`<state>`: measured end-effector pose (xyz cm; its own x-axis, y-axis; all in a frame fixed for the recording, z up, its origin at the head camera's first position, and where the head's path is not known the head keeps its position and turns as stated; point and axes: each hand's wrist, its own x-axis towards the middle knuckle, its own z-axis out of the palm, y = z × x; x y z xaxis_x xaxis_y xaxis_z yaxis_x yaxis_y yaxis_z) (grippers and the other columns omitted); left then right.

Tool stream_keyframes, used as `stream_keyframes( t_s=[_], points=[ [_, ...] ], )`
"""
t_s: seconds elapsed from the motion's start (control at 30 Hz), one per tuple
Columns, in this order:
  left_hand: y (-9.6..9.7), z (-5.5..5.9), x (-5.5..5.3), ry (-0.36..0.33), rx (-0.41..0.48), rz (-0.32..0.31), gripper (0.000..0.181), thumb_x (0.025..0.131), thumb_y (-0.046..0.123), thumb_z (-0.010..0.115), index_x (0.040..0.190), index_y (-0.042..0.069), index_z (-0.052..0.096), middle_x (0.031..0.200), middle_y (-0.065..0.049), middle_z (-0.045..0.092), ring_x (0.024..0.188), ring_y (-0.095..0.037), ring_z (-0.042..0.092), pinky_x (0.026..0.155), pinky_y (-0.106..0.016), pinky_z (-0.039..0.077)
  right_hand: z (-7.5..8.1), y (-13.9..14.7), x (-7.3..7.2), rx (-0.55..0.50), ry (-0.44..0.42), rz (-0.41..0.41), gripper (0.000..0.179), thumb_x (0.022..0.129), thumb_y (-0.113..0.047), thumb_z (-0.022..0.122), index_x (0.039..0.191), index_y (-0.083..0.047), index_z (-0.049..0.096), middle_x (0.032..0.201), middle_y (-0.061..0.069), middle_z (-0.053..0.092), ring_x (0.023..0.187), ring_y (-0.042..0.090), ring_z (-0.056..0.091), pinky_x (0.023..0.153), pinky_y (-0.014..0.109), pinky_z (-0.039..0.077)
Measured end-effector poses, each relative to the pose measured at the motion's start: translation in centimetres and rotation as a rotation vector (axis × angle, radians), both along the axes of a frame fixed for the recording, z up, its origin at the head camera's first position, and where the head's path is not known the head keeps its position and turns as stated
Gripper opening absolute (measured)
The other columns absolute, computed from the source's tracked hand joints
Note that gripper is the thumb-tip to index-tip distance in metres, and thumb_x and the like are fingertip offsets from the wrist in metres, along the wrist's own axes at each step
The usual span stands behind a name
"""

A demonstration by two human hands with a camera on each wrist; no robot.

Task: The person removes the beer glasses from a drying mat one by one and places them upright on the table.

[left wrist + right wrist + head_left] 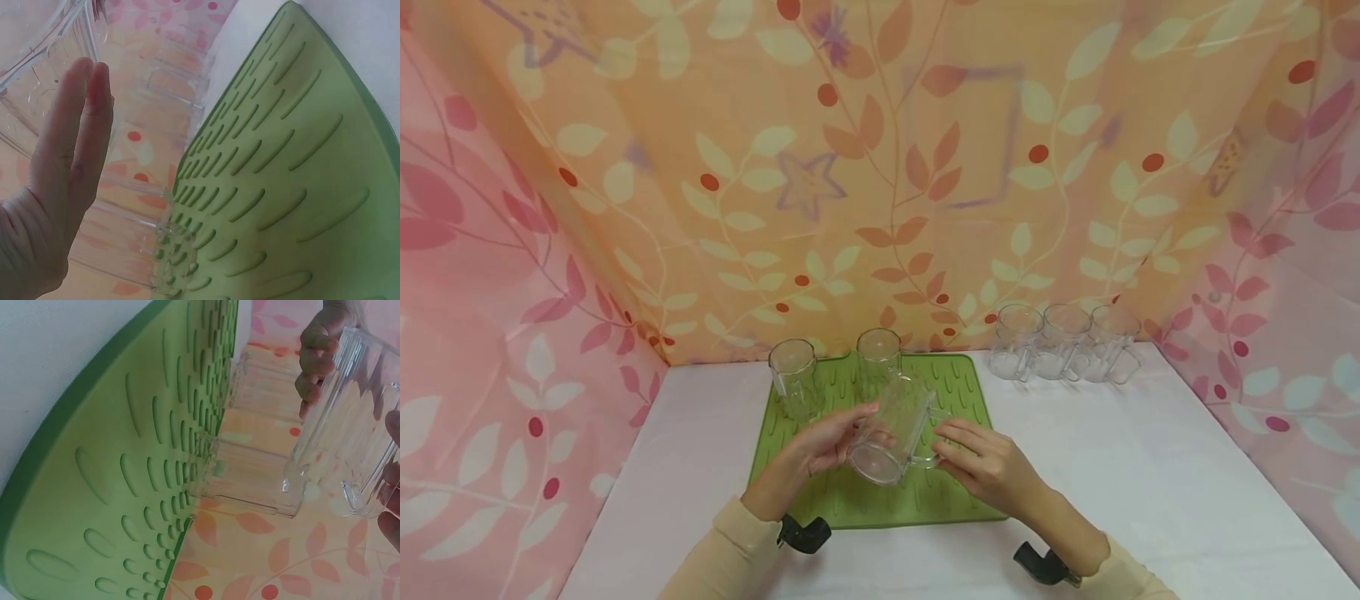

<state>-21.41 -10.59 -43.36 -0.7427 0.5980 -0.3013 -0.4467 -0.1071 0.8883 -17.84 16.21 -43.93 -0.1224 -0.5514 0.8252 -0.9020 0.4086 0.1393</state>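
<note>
A clear glass mug [891,429] is held tilted above the green drying mat [820,504], its base towards the person and its mouth towards the back. My left hand [835,437] grips the mug's body from the left, fingers partly seen through the glass. In the left wrist view two fingers [78,125] of that hand lie nearly straight along the mug. On the right side, my right hand [988,462] holds the mug's handle [928,460] with its fingertips. Two more glass mugs, one at left [795,379] and one at centre [878,358], stand on the mat's back part.
At the back right, three clear glass mugs [1063,342] with handles stand in a row on the white table [1150,483]. Patterned cloth walls [880,167] enclose the back and both sides. The mat has raised oval ridges.
</note>
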Motion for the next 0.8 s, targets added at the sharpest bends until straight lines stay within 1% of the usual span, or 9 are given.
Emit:
stream_keyframes(
  t_s=[0.13, 0.23, 0.33, 0.4, 0.47, 0.53, 0.63, 0.7, 0.8],
  points=[
    [-0.3, -0.1, 0.1, 0.054, -0.009, 0.002, 0.041, 0.103, 0.033, 0.047, 0.117, -0.004, 0.058, 0.093, -0.004, 0.075, 0.088, -0.013, 0.073, 0.072, -0.025, 0.061, 0.1, -0.2, 0.0, -0.011, -0.019, 0.019, 0.024, 0.096, -0.030, 0.062, 0.096, -0.010, 0.075, 0.102, 0.009, 0.074, 0.093, 0.026, 0.071, 0.080, 0.033, 0.060],
    [-0.5, -0.2, 0.1, 0.079, -0.010, 0.006, 0.042, 0.102, 0.033, 0.048, 0.116, -0.005, 0.060, 0.096, -0.005, 0.075, 0.089, -0.013, 0.073, 0.074, -0.027, 0.061, 0.1, -0.2, 0.0, -0.006, -0.057, 0.019, 0.026, 0.094, -0.033, 0.063, 0.098, -0.011, 0.075, 0.104, 0.009, 0.073, 0.096, 0.026, 0.070, 0.082, 0.033, 0.060],
    [-0.5, -0.4, 0.1, 0.093, -0.020, 0.021, 0.050, 0.101, 0.034, 0.049, 0.124, -0.010, 0.055, 0.097, -0.003, 0.075, 0.089, -0.012, 0.073, 0.076, -0.027, 0.061, 0.2, -0.1, 0.1, -0.015, -0.118, 0.021, 0.026, 0.091, -0.034, 0.067, 0.100, -0.011, 0.075, 0.106, 0.008, 0.072, 0.098, 0.026, 0.068, 0.086, 0.031, 0.058],
    [-0.6, -0.6, 0.1, 0.111, -0.034, 0.035, 0.053, 0.101, 0.033, 0.050, 0.129, -0.012, 0.050, 0.099, -0.002, 0.074, 0.087, -0.011, 0.073, 0.078, -0.028, 0.060, 0.2, -0.1, 0.1, -0.041, -0.169, 0.034, 0.027, 0.089, -0.033, 0.070, 0.103, -0.011, 0.074, 0.107, 0.008, 0.072, 0.099, 0.027, 0.068, 0.092, 0.027, 0.056],
    [-0.7, -0.7, 0.2, 0.128, -0.055, 0.056, 0.054, 0.100, 0.032, 0.052, 0.131, -0.012, 0.049, 0.099, 0.000, 0.073, 0.086, -0.011, 0.072, 0.079, -0.029, 0.060, 0.1, 0.0, 0.1, -0.073, -0.209, 0.049, 0.028, 0.088, -0.033, 0.071, 0.104, -0.010, 0.074, 0.108, 0.008, 0.072, 0.099, 0.027, 0.067, 0.097, 0.024, 0.053],
    [-0.7, -0.9, 0.4, 0.143, -0.075, 0.083, 0.046, 0.099, 0.029, 0.055, 0.124, -0.008, 0.056, 0.098, 0.001, 0.072, 0.085, -0.012, 0.071, 0.080, -0.029, 0.059, -0.1, 0.1, 0.0, -0.104, -0.240, 0.056, 0.028, 0.090, -0.033, 0.068, 0.104, -0.010, 0.074, 0.107, 0.008, 0.072, 0.098, 0.027, 0.067, 0.100, 0.021, 0.050],
    [-0.6, -0.9, 0.6, 0.166, -0.111, 0.122, 0.036, 0.095, 0.026, 0.058, 0.113, -0.006, 0.063, 0.094, 0.002, 0.069, 0.086, -0.015, 0.068, 0.080, -0.031, 0.057, -0.2, 0.1, 0.0, -0.131, -0.268, 0.049, 0.029, 0.091, -0.034, 0.066, 0.103, -0.009, 0.074, 0.105, 0.007, 0.072, 0.096, 0.024, 0.067, 0.099, 0.018, 0.049],
    [-0.5, -0.8, 0.8, 0.184, -0.139, 0.142, 0.039, 0.094, 0.025, 0.060, 0.114, -0.008, 0.063, 0.097, 0.000, 0.067, 0.087, -0.015, 0.066, 0.080, -0.031, 0.056, -0.3, 0.2, -0.1, -0.142, -0.289, 0.043, 0.029, 0.090, -0.034, 0.067, 0.102, -0.008, 0.074, 0.104, 0.007, 0.072, 0.095, 0.024, 0.068, 0.098, 0.017, 0.049],
    [-0.3, -0.6, 1.0, 0.216, -0.188, 0.165, 0.050, 0.094, 0.027, 0.061, 0.122, -0.014, 0.057, 0.104, -0.005, 0.065, 0.088, -0.015, 0.065, 0.079, -0.030, 0.056, -0.3, 0.2, -0.2, -0.148, -0.327, 0.035, 0.030, 0.089, -0.034, 0.069, 0.102, -0.007, 0.074, 0.103, 0.008, 0.073, 0.094, 0.024, 0.068, 0.097, 0.014, 0.049]
  ],
)
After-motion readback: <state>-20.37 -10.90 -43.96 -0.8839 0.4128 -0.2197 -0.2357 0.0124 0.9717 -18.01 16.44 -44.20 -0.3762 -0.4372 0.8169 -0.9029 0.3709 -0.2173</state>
